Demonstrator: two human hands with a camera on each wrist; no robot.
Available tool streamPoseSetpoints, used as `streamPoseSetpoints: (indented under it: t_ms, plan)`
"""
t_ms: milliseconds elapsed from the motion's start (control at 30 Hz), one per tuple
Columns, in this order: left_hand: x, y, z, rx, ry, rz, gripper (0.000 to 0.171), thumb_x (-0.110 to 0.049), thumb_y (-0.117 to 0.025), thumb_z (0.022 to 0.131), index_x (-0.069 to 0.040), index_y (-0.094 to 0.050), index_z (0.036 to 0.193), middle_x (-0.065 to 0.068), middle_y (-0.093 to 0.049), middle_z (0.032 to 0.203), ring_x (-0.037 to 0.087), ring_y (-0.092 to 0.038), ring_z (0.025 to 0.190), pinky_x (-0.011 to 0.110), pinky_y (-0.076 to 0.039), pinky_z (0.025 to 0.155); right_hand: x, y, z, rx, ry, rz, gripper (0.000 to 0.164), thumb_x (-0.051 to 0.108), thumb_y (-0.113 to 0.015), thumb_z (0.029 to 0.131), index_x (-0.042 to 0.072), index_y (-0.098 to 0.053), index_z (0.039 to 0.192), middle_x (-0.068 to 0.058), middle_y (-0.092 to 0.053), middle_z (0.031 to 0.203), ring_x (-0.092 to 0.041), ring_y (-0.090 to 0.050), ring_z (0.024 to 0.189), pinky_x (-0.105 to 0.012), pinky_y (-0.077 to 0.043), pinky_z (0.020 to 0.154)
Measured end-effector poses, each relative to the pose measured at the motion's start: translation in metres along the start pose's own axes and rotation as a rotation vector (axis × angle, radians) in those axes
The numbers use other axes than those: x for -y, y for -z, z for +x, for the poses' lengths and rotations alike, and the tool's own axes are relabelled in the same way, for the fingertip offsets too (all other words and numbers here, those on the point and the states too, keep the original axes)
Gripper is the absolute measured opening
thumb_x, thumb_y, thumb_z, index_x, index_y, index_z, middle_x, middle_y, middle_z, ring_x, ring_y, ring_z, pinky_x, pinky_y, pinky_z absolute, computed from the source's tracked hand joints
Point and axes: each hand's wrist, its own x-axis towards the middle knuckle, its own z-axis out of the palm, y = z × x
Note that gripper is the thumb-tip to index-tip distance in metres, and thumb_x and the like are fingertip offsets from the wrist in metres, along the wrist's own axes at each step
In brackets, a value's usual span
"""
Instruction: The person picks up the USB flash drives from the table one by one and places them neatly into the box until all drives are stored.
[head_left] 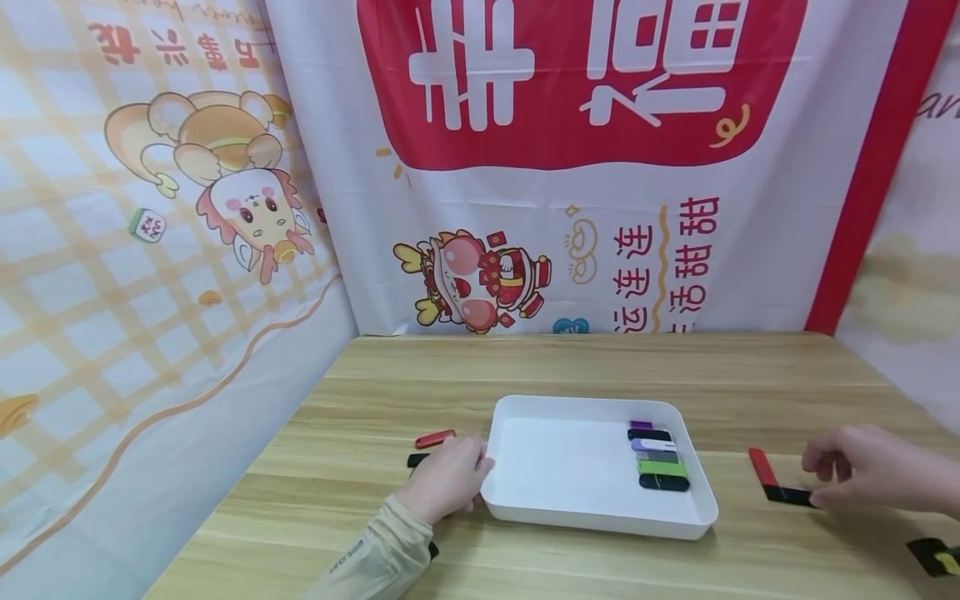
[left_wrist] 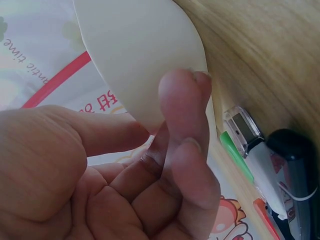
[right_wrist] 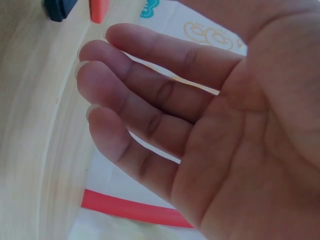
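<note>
A shallow white tray (head_left: 555,467) stands on the wooden table with a row of small flat sticks, like USB drives, along its right side. Among these are a green stick (head_left: 662,469) and a black stick (head_left: 664,482). My left hand (head_left: 447,475) pinches the tray's left wall; in the left wrist view the thumb and fingers meet at the rim. On the right, a red stick (head_left: 759,465) and another black stick (head_left: 789,497) lie end to end at an angle. My right hand (head_left: 870,471) is beside them, fingers loosely bent and holding nothing, thumb tip right at the black one's end.
Left of the tray lie a red stick (head_left: 435,438) and a black piece (head_left: 418,459), with more dark pieces partly hidden by my left arm. A black and yellow object (head_left: 933,557) sits at the lower right. Printed cloths (head_left: 315,167) hang around the table.
</note>
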Motion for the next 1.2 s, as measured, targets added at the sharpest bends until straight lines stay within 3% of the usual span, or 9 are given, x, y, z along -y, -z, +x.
streamPoseSetpoints:
  t_ms: [133,367,533,900,1200]
  plan:
    - [0.0,0.001,0.0,-0.001,-0.003,0.001,0.02,-0.016,-0.057,0.101,-0.013,-0.056,0.081,0.001,-0.055,0.06,0.013,-0.058,0.044,0.027,-0.043,0.042,0.001,-0.001,0.004,0.027,-0.091,-0.003,0.024,0.023,-0.084,0.076,0.012,-0.065,0.088,0.008,-0.054,0.075,-0.003,-0.046,0.063,-0.026,-0.044,0.056]
    - [0.002,0.0,-0.001,-0.001,0.007,-0.006,0.017,-0.016,-0.057,0.1,-0.012,-0.058,0.084,0.001,-0.055,0.061,0.013,-0.058,0.044,0.028,-0.043,0.042,-0.001,-0.005,0.005,0.04,-0.056,-0.008,0.022,0.022,-0.083,0.076,0.015,-0.066,0.088,0.011,-0.053,0.074,-0.002,-0.046,0.065,-0.026,-0.043,0.056]
    - [0.002,0.0,-0.001,-0.01,-0.032,0.004,0.02,-0.014,-0.056,0.101,-0.012,-0.057,0.081,0.001,-0.054,0.06,0.013,-0.058,0.043,0.027,-0.043,0.042,-0.002,-0.006,0.005,0.049,-0.044,-0.002,0.021,0.02,-0.083,0.077,0.015,-0.066,0.088,0.011,-0.053,0.074,-0.003,-0.046,0.065,-0.026,-0.042,0.056]
    - [0.001,0.0,0.0,-0.001,-0.024,-0.001,0.018,-0.014,-0.056,0.101,-0.011,-0.059,0.083,0.001,-0.055,0.062,0.013,-0.058,0.044,0.028,-0.044,0.042,-0.002,-0.01,0.008,0.078,-0.141,0.014,0.019,0.018,-0.083,0.078,0.016,-0.067,0.088,0.008,-0.054,0.074,-0.006,-0.046,0.065,-0.026,-0.044,0.058]
    - [0.001,0.0,0.0,-0.004,-0.029,0.006,0.019,-0.015,-0.056,0.101,-0.012,-0.058,0.083,0.001,-0.054,0.061,0.013,-0.057,0.043,0.027,-0.043,0.042,-0.005,-0.011,0.007,0.098,-0.075,0.037,0.017,0.018,-0.082,0.079,0.019,-0.067,0.086,0.011,-0.055,0.074,-0.004,-0.047,0.065,-0.026,-0.043,0.058]
